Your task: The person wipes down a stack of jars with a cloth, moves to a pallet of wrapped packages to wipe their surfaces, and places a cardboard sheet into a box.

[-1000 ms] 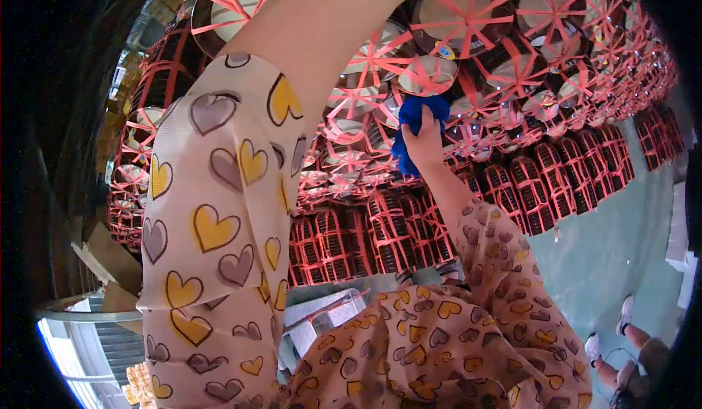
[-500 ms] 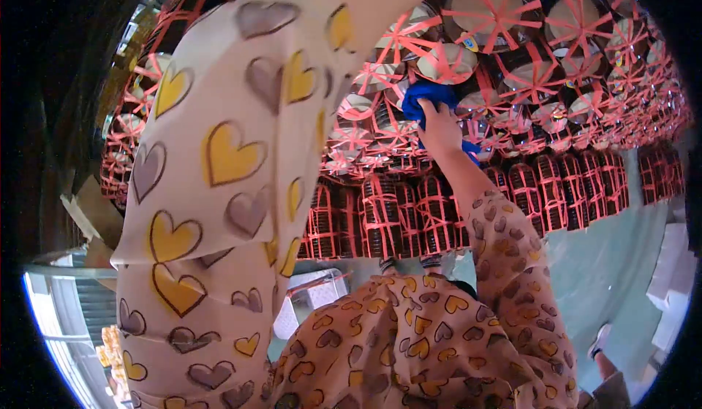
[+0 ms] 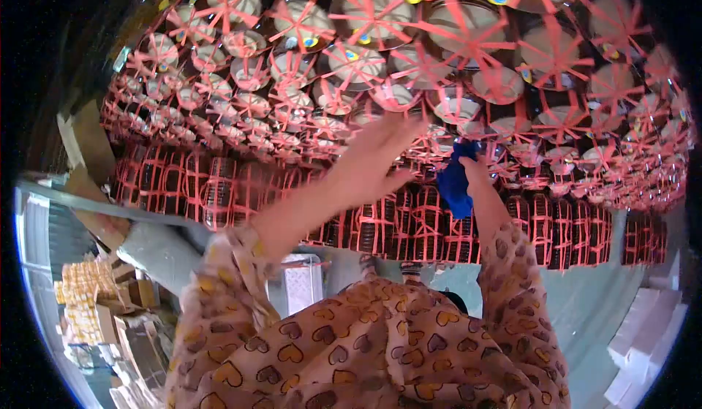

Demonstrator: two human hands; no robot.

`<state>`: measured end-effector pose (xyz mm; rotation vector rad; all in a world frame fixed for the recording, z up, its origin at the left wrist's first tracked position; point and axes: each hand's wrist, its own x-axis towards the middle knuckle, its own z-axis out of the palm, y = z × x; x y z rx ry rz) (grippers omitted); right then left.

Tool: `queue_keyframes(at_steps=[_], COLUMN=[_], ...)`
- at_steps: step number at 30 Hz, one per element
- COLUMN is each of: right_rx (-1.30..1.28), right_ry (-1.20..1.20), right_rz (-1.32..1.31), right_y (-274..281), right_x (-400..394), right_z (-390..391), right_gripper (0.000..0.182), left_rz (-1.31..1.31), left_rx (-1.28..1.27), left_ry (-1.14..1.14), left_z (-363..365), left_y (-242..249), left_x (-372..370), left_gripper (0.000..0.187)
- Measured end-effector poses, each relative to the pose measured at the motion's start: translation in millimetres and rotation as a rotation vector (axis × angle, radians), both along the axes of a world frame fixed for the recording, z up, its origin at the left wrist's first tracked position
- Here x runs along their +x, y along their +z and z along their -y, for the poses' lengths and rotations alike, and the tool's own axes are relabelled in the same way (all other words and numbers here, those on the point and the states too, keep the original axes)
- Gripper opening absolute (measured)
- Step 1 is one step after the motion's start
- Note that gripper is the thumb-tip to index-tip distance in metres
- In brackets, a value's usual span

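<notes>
Right fingers (image 3: 471, 163) grip one blue cloth (image 3: 454, 190); left fingers (image 3: 406, 128) wide, near many strapped stacks (image 3: 367, 228).

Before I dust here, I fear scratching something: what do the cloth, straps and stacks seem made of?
Cloth: soft, matte blue fabric, by its folds in the right hand; fibre unclear. Straps: probably thin, smooth pink plastic, flat and ribbon-like. Stacks: dark, shiny ware, from the highlights; glazed ceramic or plastic, unclear.
</notes>
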<state>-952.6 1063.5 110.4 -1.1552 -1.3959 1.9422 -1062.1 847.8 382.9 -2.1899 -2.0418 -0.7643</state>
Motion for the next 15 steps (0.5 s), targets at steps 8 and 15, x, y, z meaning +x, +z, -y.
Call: queue_keyframes(at_steps=[8,15], right_rx=[-1.061,1.096], right_ry=[0.478,0.892], right_rz=[-0.42,-0.103], right_y=[142,108], right_x=[-26,-24], right_z=[186,280], right_gripper=[0.041,0.03], left_rz=[2.246,2.595], left_rx=[-0.242,0.359], left_ry=[0.861,0.603], left_z=[199,215], left_y=[-159,-168], left_x=[39,46], left_gripper=[0.086,0.068])
